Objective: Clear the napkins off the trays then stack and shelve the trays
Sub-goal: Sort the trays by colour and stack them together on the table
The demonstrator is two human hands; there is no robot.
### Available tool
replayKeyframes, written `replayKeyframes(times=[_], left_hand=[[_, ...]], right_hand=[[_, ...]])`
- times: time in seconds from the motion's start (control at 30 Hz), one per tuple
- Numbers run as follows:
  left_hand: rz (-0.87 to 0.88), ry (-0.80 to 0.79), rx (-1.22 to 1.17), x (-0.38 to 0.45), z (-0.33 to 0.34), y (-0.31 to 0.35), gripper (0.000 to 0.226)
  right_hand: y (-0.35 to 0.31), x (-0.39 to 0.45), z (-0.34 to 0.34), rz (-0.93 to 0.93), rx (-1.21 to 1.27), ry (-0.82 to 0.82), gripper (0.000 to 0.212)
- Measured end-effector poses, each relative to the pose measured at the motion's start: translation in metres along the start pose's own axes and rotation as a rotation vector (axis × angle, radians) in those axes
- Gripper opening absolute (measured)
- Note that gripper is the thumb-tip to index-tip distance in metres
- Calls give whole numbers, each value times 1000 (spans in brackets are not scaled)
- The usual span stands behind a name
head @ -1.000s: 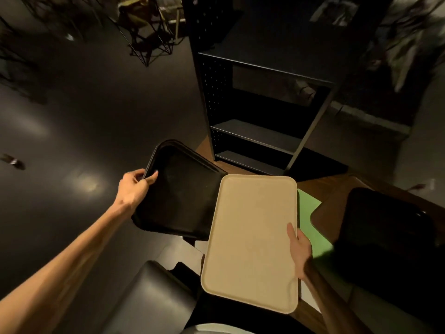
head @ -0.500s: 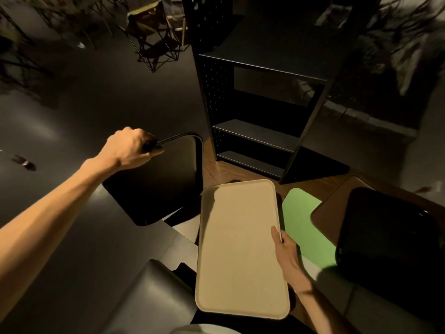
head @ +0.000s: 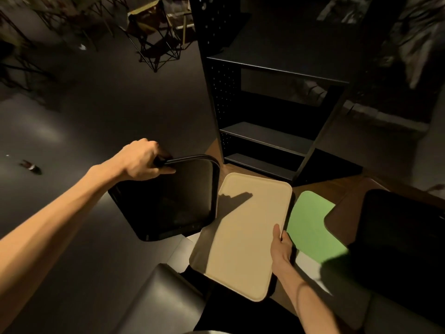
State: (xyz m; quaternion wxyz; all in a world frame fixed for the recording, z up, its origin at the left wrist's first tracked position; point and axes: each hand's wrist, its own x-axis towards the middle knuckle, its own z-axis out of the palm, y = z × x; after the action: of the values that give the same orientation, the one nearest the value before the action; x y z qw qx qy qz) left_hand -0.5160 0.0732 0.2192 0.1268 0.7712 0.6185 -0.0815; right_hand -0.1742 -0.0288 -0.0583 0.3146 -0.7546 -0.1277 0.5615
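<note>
Leftmost, the left hand point(head: 144, 160) curls its fingers over the far rim of a black rectangular plastic tray point(head: 168, 198), tilting it, probably to bring it onto the stack. Beside it, the right hand point(head: 280, 244) pinches the right edge of a beige rectangular plastic tray point(head: 243, 235), thumb on top, holding it level as the likely base. Further right lie a green flat tray point(head: 310, 225) and another dark tray point(head: 399, 230); the black metal shelf unit point(head: 269, 138) waits beyond.

The beige tray point(head: 243, 235) at 6 o'clock looks like smooth matt plastic. The black tray point(head: 168, 201) at 9 o'clock has a faint sheen along its rim. The shelf unit point(head: 269, 138) at 12 o'clock is matt black metal with perforated sides. Beneath shows brown wood grain.
</note>
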Motion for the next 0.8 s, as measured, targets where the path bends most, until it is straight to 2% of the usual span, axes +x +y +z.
replayKeyframes(times=[0.13, 0.3, 0.37, 0.43, 0.5, 0.57, 0.63, 0.73, 0.77, 0.8], left_hand=[[112, -26, -43, 3, -7, 2, 27], [190, -138, -53, 24, 1, -1, 38], [254, -173, -107, 32, 4, 5, 33], [321, -193, -178, 41, 5, 14, 23], [369, -201, -231, 50, 8, 22, 27], [404, -223, -295, 58, 10, 28, 29], [438, -246, -374, 67, 11, 35, 23], [475, -263, -456, 80, 11, 51, 25], [478, -279, -475, 84, 11, 55, 25], [481, -300, -492, 89, 11, 59, 24]], right_hand=[[-7, 2, 18, 81, 22, -71, 68], [5, 26, 28, 109, -91, -99, 48], [3, 26, 23, 99, -149, -77, 39], [-9, 8, 16, 18, -290, -31, 30], [-20, -8, 9, -124, -482, 5, 25], [-35, -21, 5, -274, -542, -9, 25], [-55, -37, 8, -258, -299, -177, 37], [-82, -57, 10, -150, -32, -428, 78], [-89, -60, 9, -141, 26, -502, 81], [-94, -64, 7, -145, 51, -566, 73]])
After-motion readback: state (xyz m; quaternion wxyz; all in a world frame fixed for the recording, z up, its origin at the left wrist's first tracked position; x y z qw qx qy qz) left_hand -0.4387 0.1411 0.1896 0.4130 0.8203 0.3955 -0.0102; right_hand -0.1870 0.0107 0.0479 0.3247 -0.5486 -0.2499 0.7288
